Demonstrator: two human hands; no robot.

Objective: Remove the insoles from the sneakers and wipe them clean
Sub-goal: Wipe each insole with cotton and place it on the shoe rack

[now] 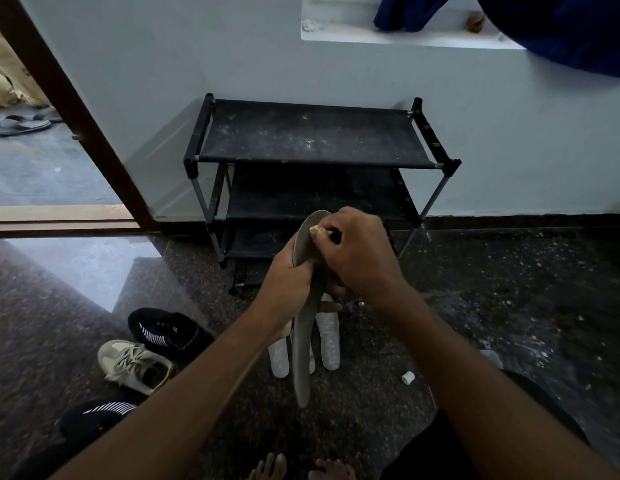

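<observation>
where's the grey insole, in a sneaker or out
Out: left hand grips the grey insole in the air; right hand pinches a pale wad against it.

We'd say this is somebody's home, right by the entrance. A dusty black fabric shoe rack stands against the pale painted wall mid-frame. There's a dark wooden door frame on the left, and slippers sit on the floor beyond it at the upper left. A black striped sneaker and a beige sneaker lie on the polished speckled stone floor at lower left. Blue cloth hangs by a wall niche up top.
</observation>
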